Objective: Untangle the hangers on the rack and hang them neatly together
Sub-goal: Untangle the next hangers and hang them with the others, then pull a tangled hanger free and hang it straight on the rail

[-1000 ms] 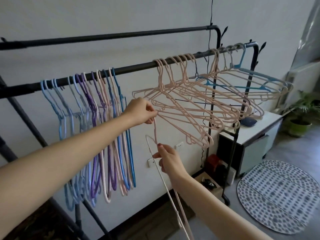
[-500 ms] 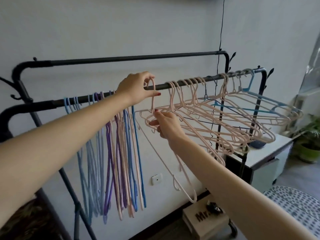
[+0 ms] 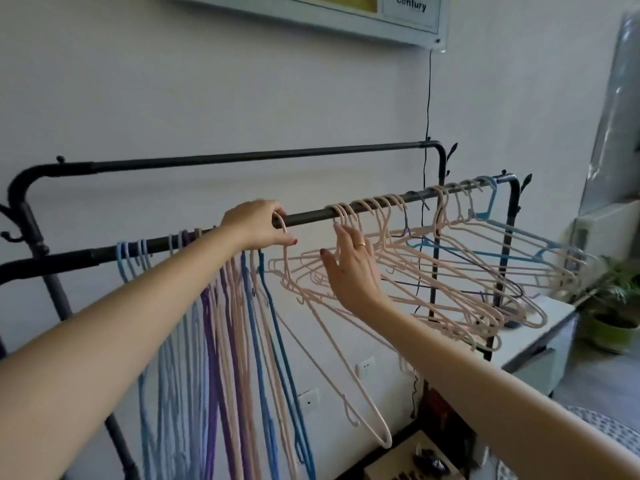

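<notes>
The black metal rack (image 3: 349, 207) stands against the white wall (image 3: 173, 81), with a higher rear rail and a lower front rail that carries all the hangers. On the left part of the front rail, a tidy bunch of blue, purple and pink hangers (image 3: 228, 341) hangs straight down, packed close together. On the right part of the same rail, a tangled cluster of pink hangers (image 3: 433, 282) fans out sideways, with a few light blue and dark ones caught among them, their hooks spread along the rail. My left hand (image 3: 258, 225) is at the rail between the two groups, fingers curled around the hook of a single pink hanger (image 3: 332, 348), which hangs down at a slant just right of the tidy bunch. My right hand (image 3: 349, 268) is raised with fingers straight and slightly spread, its fingertips touching the nearest hooks of the tangled cluster; it grips nothing. A white cabinet (image 3: 540, 344) stands beyond the rack's right end, with a potted plant (image 3: 614, 306) beside it.
</notes>
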